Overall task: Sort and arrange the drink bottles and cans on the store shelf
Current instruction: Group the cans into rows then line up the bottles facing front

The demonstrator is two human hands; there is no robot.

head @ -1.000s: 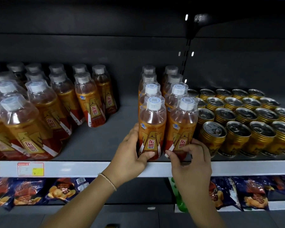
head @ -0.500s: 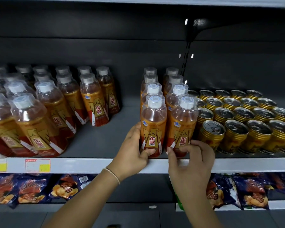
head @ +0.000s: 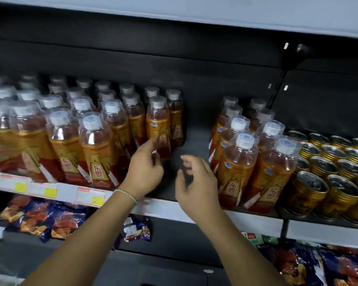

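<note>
My left hand (head: 145, 168) and right hand (head: 196, 182) hung over the open strip of shelf (head: 194, 137) between two bottle blocks — each grip loosely curled, holding nothing, left bottles (head: 95, 145) just beside my left hand, right bottles (head: 238, 168) beside my right, cans (head: 339, 172) beyond, front edge (head: 163, 209) beneath my wrists

Single head-worn wide-angle view, close to the dark grey metal store shelf (head: 194, 139), facing forward and slightly downward; the frame is tilted, so the shelf edge slopes down to the right.

The left hand (head: 145, 172) and right hand (head: 196, 188) have let go of the 2 front bottles (head: 236, 174) — shifted left, empty.
</note>
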